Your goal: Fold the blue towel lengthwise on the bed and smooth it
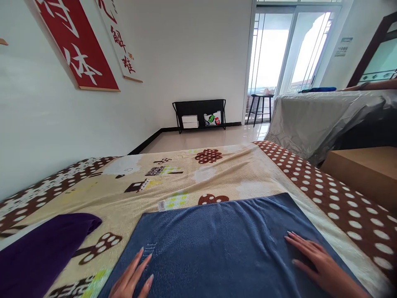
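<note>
A blue towel (pixel 223 240) lies spread flat on a patterned cream and brown blanket (pixel 186 178). My left hand (pixel 132 277) rests flat on the towel's near left part, fingers stretched out and pointing up and right. My right hand (pixel 319 263) lies flat on the towel's right side, fingers spread and pointing left. Neither hand holds anything. A small white label (pixel 161 205) shows at the towel's far left corner.
A purple cloth (pixel 40 252) lies at the near left on the blanket. A white wall runs along the left. A brown box (pixel 366 169) stands at the right, a grey-covered table (pixel 316 116) behind it, a black rack (pixel 200 114) and a stool (pixel 260 107) by the far window.
</note>
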A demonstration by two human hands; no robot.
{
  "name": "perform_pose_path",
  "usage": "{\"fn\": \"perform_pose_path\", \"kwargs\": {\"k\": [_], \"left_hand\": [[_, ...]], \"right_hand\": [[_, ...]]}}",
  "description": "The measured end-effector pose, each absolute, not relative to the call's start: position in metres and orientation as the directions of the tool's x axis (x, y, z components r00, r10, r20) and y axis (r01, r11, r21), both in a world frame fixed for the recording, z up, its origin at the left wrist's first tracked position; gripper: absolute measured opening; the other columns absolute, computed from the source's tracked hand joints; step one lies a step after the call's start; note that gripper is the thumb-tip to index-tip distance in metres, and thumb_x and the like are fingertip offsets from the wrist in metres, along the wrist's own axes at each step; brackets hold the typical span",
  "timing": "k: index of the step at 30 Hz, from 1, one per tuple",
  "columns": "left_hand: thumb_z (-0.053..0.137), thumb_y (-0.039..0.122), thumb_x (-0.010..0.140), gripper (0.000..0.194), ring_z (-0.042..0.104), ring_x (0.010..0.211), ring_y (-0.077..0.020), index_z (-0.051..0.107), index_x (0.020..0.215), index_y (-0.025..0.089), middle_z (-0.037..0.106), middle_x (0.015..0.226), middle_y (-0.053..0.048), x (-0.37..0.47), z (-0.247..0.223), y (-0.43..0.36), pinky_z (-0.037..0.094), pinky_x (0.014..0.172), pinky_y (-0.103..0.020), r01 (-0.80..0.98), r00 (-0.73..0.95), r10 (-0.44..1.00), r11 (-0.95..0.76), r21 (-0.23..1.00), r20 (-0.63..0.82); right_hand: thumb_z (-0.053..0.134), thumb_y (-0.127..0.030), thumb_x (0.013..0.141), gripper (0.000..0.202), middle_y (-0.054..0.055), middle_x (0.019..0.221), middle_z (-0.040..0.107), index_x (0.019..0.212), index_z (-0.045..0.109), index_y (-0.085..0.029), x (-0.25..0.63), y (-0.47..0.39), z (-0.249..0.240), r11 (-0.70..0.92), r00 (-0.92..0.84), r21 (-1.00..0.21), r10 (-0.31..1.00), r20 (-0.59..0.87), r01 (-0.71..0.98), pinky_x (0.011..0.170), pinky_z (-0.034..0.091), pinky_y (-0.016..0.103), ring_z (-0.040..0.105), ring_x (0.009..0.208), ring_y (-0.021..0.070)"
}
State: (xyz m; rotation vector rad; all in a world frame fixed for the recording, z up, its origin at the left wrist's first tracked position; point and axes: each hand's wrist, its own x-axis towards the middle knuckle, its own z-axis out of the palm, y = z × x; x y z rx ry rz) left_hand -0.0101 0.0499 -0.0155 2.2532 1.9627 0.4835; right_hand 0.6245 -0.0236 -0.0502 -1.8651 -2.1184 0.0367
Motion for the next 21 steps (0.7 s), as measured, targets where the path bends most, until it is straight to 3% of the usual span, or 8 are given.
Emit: {"fn": "perform_pose_path", "kwargs": {"k": [1, 2, 5, 11, 15, 18, 21], "left_hand": [[0.036, 0.054, 0.094, 0.053, 0.042, 0.141, -0.0261, 0.051, 0.141, 0.034, 0.034, 0.158, 0.005, -0.007, -0.008, 0.072, 0.044, 0.110, -0.044, 0.953, 0.128, 0.976, -0.170, 0.251, 0.174], [0.036, 0.054, 0.093, 0.058, 0.038, 0.143, -0.0271, 0.049, 0.143, 0.029, 0.033, 0.159, 0.001, -0.003, -0.001, 0.097, 0.039, 0.113, -0.045, 0.963, 0.142, 0.972, -0.179, 0.201, 0.185], [0.029, 0.049, 0.095, 0.067, 0.026, 0.148, -0.0237, 0.036, 0.151, 0.012, 0.028, 0.161, -0.008, 0.014, 0.004, 0.165, 0.027, 0.119, -0.044, 0.994, 0.066, 0.980, -0.081, 0.073, 0.185], [0.022, 0.054, 0.096, 0.069, 0.025, 0.149, -0.0250, 0.031, 0.153, 0.016, 0.027, 0.161, -0.010, 0.026, -0.021, 0.206, 0.018, 0.119, -0.053, 0.996, -0.079, 0.981, 0.071, 0.049, 0.179], [0.019, 0.055, 0.095, 0.078, 0.024, 0.148, -0.0316, 0.030, 0.151, 0.001, 0.026, 0.160, -0.021, 0.018, -0.021, 0.205, 0.019, 0.117, -0.055, 0.981, -0.192, 0.958, 0.186, 0.049, 0.214], [0.022, 0.052, 0.095, 0.077, 0.029, 0.146, -0.0347, 0.035, 0.147, -0.002, 0.032, 0.156, -0.025, 0.024, -0.012, 0.204, 0.021, 0.115, -0.059, 0.978, -0.209, 0.955, 0.202, 0.052, 0.212], [0.021, 0.050, 0.096, 0.075, 0.018, 0.150, -0.0296, 0.026, 0.152, 0.001, 0.023, 0.161, -0.020, 0.047, -0.006, 0.192, 0.013, 0.118, -0.056, 0.990, -0.139, 0.956, 0.134, 0.037, 0.259]], "right_hand": [[0.041, -0.062, 0.094, 0.059, 0.002, 0.150, 0.044, 0.144, 0.048, -0.031, 0.635, -0.005, -0.046, 0.094, -0.047, -0.265, 0.983, 0.178, 0.960, 0.111, 0.043, 0.041, 0.048, 0.134, 0.0252], [0.033, -0.063, 0.096, 0.063, 0.004, 0.152, 0.041, 0.147, 0.045, -0.027, 0.642, 0.015, -0.042, 0.011, 0.037, -0.286, 0.986, 0.162, 0.958, 0.114, 0.039, 0.039, 0.045, 0.136, 0.0240], [0.021, -0.061, 0.098, 0.071, 0.006, 0.158, 0.031, 0.154, 0.029, -0.018, 0.645, 0.077, -0.034, -0.024, 0.069, -0.279, 0.986, 0.151, 0.960, 0.119, 0.028, 0.037, 0.033, 0.144, 0.0209], [0.019, -0.064, 0.097, 0.071, 0.003, 0.162, 0.021, 0.155, 0.027, -0.024, 0.641, 0.123, -0.052, -0.169, 0.191, -0.212, 0.978, 0.088, 0.963, 0.122, 0.016, 0.046, 0.016, 0.150, 0.0216], [0.014, -0.063, 0.097, 0.077, 0.009, 0.161, 0.022, 0.156, 0.021, -0.015, 0.663, 0.117, -0.050, -0.263, 0.278, -0.181, 0.958, 0.063, 0.948, 0.120, 0.019, 0.045, 0.019, 0.149, 0.0220], [0.013, -0.062, 0.097, 0.076, 0.011, 0.159, 0.028, 0.154, 0.028, -0.014, 0.661, 0.120, -0.042, -0.301, 0.312, -0.154, 0.949, 0.054, 0.941, 0.120, 0.018, 0.050, 0.023, 0.148, 0.0244], [0.012, -0.059, 0.098, 0.073, 0.013, 0.160, 0.023, 0.153, 0.033, -0.015, 0.631, 0.125, -0.038, -0.294, 0.307, -0.133, 0.947, 0.092, 0.947, 0.120, 0.012, 0.054, 0.016, 0.150, 0.0270]]}}
